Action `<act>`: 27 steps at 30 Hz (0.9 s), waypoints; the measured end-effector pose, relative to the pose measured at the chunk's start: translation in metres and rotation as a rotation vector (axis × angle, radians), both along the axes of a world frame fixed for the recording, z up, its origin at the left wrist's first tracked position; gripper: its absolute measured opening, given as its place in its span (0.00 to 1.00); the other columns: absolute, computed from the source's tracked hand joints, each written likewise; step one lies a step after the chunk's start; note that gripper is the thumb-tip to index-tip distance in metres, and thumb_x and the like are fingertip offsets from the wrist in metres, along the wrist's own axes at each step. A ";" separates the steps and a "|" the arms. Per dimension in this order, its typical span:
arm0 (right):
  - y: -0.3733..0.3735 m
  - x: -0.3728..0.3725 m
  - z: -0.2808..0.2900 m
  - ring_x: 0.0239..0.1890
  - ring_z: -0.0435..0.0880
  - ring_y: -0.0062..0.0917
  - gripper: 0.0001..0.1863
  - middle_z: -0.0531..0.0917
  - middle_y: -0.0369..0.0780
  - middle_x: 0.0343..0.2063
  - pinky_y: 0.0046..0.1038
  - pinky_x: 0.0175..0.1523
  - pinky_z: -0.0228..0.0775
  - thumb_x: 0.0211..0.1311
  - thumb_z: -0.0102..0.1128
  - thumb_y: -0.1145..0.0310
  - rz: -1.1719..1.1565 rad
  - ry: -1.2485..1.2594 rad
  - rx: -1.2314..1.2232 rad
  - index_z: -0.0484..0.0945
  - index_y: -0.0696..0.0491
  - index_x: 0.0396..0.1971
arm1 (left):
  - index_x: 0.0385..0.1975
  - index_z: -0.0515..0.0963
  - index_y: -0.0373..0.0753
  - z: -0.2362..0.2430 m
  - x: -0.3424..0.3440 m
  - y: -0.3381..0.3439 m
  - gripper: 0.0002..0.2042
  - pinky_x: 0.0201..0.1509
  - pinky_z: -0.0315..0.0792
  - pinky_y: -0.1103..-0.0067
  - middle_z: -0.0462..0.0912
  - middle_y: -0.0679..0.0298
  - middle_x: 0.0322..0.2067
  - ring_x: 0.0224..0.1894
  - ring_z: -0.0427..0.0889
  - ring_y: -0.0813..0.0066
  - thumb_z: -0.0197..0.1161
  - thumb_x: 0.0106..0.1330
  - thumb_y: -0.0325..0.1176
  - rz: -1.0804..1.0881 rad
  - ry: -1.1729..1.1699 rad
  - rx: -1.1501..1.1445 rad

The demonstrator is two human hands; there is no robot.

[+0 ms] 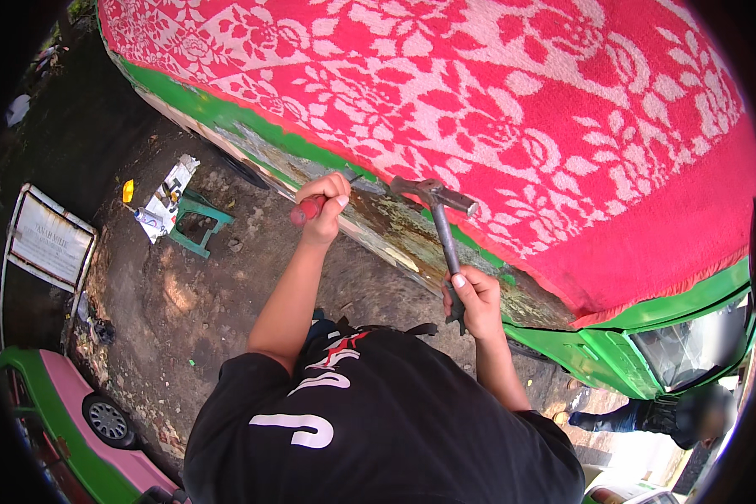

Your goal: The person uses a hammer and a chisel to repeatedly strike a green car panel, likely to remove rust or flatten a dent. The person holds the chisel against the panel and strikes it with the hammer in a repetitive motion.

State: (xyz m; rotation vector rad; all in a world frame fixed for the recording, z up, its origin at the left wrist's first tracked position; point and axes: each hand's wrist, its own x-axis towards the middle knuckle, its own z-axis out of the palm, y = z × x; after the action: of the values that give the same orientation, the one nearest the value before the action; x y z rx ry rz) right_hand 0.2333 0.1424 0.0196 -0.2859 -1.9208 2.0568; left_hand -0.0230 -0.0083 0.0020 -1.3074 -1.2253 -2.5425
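Observation:
My left hand (326,206) is closed round a red-handled tool (308,210), whose thin dark shaft points at the vehicle's side; most of it is hidden, so I cannot tell a screwdriver from a chisel. In my right hand (476,304) is a claw hammer (442,227), its metal head raised near the edge of a red and white floral cloth (479,92). Under that cloth runs the green body of the vehicle (601,357). Its side, between my hands, has a scraped strip (386,217) of bare, brownish, rough metal.
A green plastic stool (200,220) stands on the dirt ground, beside white paper with small items. Further left is a white framed sign (50,235). A pink and green car (84,420) is at lower left. Another person (659,417) is at lower right, near the vehicle's window.

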 end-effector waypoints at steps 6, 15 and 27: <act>0.016 0.001 -0.006 0.19 0.74 0.20 0.14 0.76 0.38 0.21 0.23 0.23 0.69 0.71 0.53 0.64 0.058 0.017 -0.010 0.76 0.61 0.34 | 0.14 0.57 0.38 0.000 0.006 0.006 0.12 0.27 0.59 0.75 0.61 0.65 0.15 0.21 0.61 0.73 0.55 0.50 0.25 0.078 0.026 -0.020; 0.021 0.000 -0.017 0.18 0.74 0.20 0.14 0.77 0.38 0.21 0.22 0.23 0.69 0.71 0.53 0.63 0.079 -0.030 -0.105 0.75 0.61 0.36 | 0.15 0.58 0.37 -0.007 0.012 0.000 0.12 0.32 0.64 0.74 0.65 0.63 0.17 0.24 0.65 0.71 0.55 0.51 0.25 0.120 0.025 -0.031; -0.011 -0.006 -0.008 0.19 0.74 0.19 0.13 0.76 0.37 0.20 0.22 0.23 0.68 0.71 0.54 0.65 -0.010 -0.057 0.012 0.76 0.61 0.34 | 0.16 0.60 0.38 -0.012 0.007 -0.003 0.13 0.39 0.68 0.70 0.65 0.65 0.17 0.24 0.64 0.72 0.54 0.57 0.32 0.121 0.134 -0.134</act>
State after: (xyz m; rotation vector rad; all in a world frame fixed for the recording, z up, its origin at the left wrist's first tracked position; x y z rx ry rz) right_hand 0.2270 0.1311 0.0117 -0.3540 -1.9596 2.0516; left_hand -0.0162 -0.0117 -0.0099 -1.3582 -1.4219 -2.2868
